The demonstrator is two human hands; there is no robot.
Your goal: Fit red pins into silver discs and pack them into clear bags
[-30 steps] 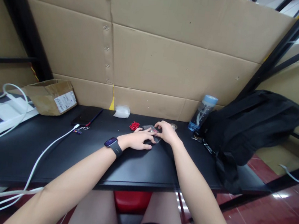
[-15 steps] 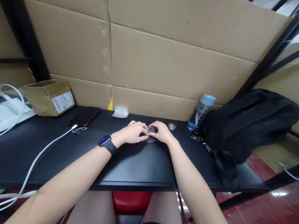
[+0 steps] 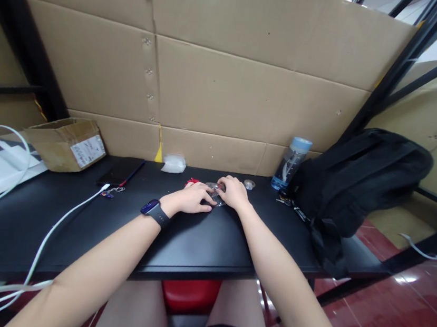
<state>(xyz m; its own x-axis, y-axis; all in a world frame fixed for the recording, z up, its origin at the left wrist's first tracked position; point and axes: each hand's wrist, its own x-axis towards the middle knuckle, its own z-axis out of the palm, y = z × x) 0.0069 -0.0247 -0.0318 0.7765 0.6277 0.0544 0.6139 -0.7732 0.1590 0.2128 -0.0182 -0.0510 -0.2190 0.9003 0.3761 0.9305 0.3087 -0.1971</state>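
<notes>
Both hands meet at a small clear round container (image 3: 219, 202) on the black table. My left hand (image 3: 195, 199), with a dark watch on its wrist, rests at the container's left side, thumb and fingers apart. A small red item (image 3: 192, 182) lies at the far side of this hand's fingers. From the right, my right hand (image 3: 234, 192) reaches over the container with its fingers curled together; whatever it pinches is too small to make out. Behind it lies a small clear round lid or dish (image 3: 249, 185).
Along the back stand an open cardboard box (image 3: 67, 146), a white plastic packet (image 3: 174, 164), a water bottle (image 3: 290, 163) and a black backpack (image 3: 363, 186). A dark phone (image 3: 118, 172), keys (image 3: 285, 198) and a white cable (image 3: 55, 226) lie on the table (image 3: 200, 246).
The red item now shows beyond my left fingers. More of the clear container is visible between my hands, and the dark, reddish thing between them no longer shows. The view has shifted slightly.
</notes>
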